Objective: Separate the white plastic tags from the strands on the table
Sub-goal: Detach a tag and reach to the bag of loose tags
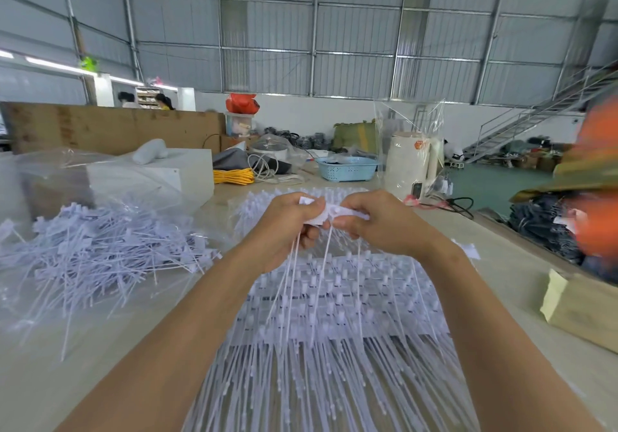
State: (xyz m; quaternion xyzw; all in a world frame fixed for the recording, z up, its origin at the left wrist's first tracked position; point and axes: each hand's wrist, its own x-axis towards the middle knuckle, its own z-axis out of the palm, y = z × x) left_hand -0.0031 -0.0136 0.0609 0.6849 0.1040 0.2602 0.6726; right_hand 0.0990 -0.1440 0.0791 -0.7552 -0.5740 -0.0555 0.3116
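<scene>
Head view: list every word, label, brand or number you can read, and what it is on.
No text can be read.
White jug: an orange mark near the top, too blurred to read.
Cardboard wall: faint dark smudges, not readable.
White tags held by left hand and right hand: no print visible.

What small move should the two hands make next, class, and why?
Probably pull the hands apart to snap a tag free. The left hand and right hand both pinch one white strip of tags, strands hanging below it. Loose tags lie heaped on the left, so the freed one likely goes there.
</scene>
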